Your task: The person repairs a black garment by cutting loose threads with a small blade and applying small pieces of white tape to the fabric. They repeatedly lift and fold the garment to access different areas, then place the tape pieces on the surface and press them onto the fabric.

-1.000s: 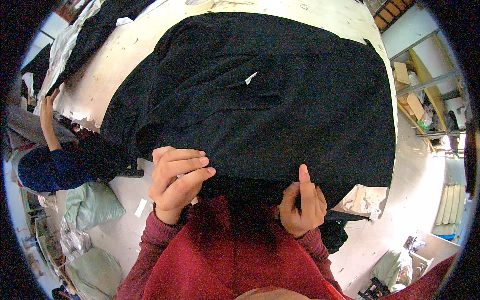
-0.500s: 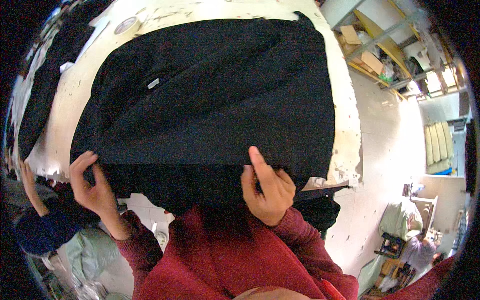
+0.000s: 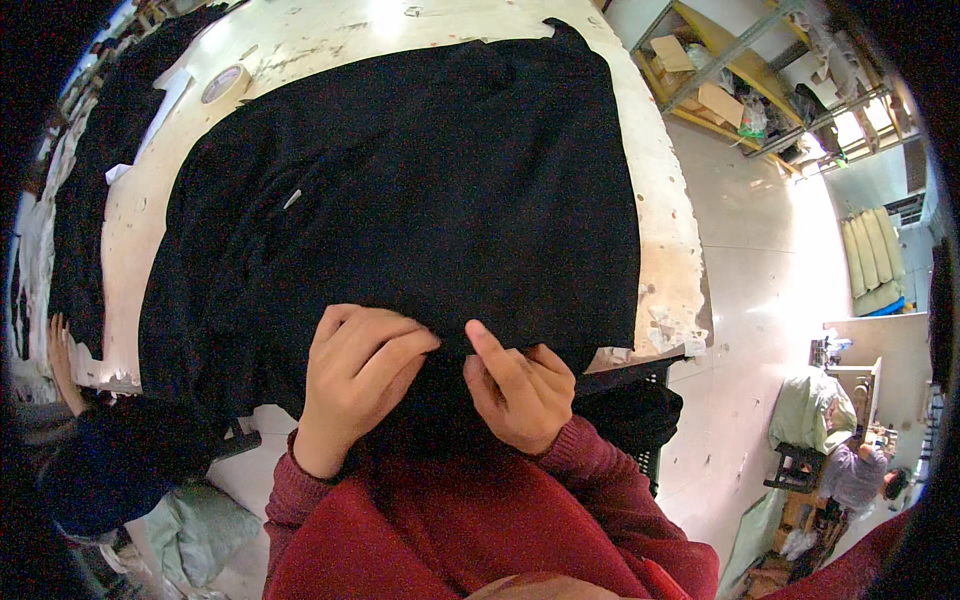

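A large piece of black fabric (image 3: 420, 180) with a small white tag (image 3: 292, 198) lies spread over the pale table (image 3: 665, 270), its near part hanging over the front edge. My left hand (image 3: 365, 375) has its fingers curled onto the fabric's near edge, pinched on it, with the tips partly hidden. My right hand (image 3: 517, 385), just to its right, grips the same edge between thumb and bent fingers, its index finger stretched forward on the cloth.
At the left, another dark cloth (image 3: 85, 250) and a tape roll (image 3: 225, 83) lie on the table, with a co-worker's hand (image 3: 62, 355). A metal shelf (image 3: 715, 80) with boxes, a second person (image 3: 855, 475) and sacks (image 3: 810, 420) stand at the right; a green bag (image 3: 200, 530) lies lower left.
My left hand went out to the left along the fabric edge, then came back beside the right hand. My right hand has shifted left. The view has turned, showing more of the room's right side.
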### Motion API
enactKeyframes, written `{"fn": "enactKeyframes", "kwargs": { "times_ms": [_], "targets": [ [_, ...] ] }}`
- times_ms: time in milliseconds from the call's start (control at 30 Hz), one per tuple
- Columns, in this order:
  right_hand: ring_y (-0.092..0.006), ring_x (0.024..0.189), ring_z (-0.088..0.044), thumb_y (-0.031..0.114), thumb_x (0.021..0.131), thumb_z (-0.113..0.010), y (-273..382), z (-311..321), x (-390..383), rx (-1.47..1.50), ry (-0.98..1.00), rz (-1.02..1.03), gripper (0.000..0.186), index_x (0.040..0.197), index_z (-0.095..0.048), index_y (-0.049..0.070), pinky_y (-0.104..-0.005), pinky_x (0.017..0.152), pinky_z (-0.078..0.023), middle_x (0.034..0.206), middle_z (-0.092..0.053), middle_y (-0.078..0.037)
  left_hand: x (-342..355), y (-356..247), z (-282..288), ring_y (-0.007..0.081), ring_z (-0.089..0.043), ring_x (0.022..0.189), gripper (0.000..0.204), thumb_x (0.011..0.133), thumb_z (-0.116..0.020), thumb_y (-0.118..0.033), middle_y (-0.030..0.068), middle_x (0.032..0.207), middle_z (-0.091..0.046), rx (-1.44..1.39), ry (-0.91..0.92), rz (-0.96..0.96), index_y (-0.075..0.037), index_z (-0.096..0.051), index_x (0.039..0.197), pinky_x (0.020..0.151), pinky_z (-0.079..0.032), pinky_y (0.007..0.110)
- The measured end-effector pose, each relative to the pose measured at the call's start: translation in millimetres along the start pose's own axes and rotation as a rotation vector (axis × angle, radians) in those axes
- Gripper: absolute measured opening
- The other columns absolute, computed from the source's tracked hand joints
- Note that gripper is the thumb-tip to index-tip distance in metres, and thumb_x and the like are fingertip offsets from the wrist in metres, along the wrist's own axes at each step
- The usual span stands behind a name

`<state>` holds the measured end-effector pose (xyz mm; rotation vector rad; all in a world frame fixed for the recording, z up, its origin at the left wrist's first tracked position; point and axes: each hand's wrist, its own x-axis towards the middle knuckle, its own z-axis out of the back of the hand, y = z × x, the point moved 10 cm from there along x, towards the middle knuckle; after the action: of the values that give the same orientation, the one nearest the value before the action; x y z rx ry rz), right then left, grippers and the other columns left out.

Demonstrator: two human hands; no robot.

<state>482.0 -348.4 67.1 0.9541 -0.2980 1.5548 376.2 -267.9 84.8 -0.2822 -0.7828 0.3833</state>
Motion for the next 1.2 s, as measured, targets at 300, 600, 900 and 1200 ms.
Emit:
{"fn": "enactKeyframes", "kwargs": {
  "times_ms": [300, 600, 900, 1200],
  "targets": [
    [-0.0134, 0.041, -0.038, -0.017, 0.065, -0.065, -17, 26, 10, -0.04, -0.186, 0.005, 0.038, 0.101, -0.069, -0.006, -0.0282, 0.045, -0.032, 0.051, -0.045, -0.001, -25, 1, 69, 0.02, -0.067, 0.073, 0.018, 0.064, -0.08, -0.001, 0.0038, 0.085, -0.069, 0.15, -0.378, -0.058, -0.008, -0.069, 0.076, 0.064, -0.046, 0.032],
    [-0.0126, 0.043, -0.039, -0.019, 0.066, -0.064, -4, 24, 5, 0.046, -0.176, 0.14, 0.039, 0.103, -0.068, -0.007, -0.0284, 0.045, -0.031, 0.055, -0.051, -0.002, -36, -2, 86, 0.0215, -0.068, 0.073, 0.016, 0.062, -0.079, -0.003, 0.004, 0.085, -0.07, 0.171, -0.411, -0.073, -0.009, -0.068, 0.071, 0.065, -0.046, 0.033],
    [-0.0135, 0.044, -0.038, -0.019, 0.061, -0.066, -5, 17, 11, 0.056, -0.162, 0.077, 0.043, 0.102, -0.07, -0.004, -0.028, 0.045, -0.031, 0.055, -0.05, -0.002, -36, 13, 88, 0.0201, -0.068, 0.071, 0.015, 0.062, -0.079, -0.003, 0.0053, 0.081, -0.07, 0.113, -0.431, -0.013, -0.007, -0.068, 0.071, 0.063, -0.044, 0.031],
    [-0.0135, 0.05, -0.044, -0.001, 0.069, -0.075, -19, 8, 25, 0.153, 0.004, -0.137, 0.03, 0.098, -0.073, 0.005, -0.0272, 0.048, -0.034, 0.061, -0.053, -0.001, -36, 42, 86, 0.0207, -0.068, 0.076, 0.006, 0.075, -0.073, -0.006, 0.0081, 0.081, -0.07, -0.066, -0.334, 0.137, -0.005, -0.068, 0.077, 0.068, -0.047, 0.031]
  ]
}}
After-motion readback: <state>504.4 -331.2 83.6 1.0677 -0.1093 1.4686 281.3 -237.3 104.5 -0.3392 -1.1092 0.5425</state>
